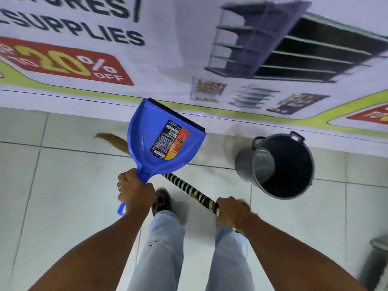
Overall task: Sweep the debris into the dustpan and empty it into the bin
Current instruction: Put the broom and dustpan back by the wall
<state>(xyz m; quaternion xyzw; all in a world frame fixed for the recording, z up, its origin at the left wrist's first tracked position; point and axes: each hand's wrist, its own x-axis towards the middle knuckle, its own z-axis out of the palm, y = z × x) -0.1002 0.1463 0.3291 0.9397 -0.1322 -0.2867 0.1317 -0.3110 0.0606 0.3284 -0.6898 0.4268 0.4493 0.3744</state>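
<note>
Blue plastic dustpan [161, 139] held off the tiled floor, pan looks empty, left hand [134, 191] clamped on its handle; right hand [233, 211] clamped on striped broom handle [189, 189]; grey round bin [279, 164] near, right; likely between sweeping passes; next lower pan, sweep.

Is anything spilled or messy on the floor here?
Nothing looks spilled. The blue dustpan, in the left hand, looks empty, and the grey bin stands upright. Only a faint dark smudge marks the floor beside the bin, along the banner's edge.
</note>
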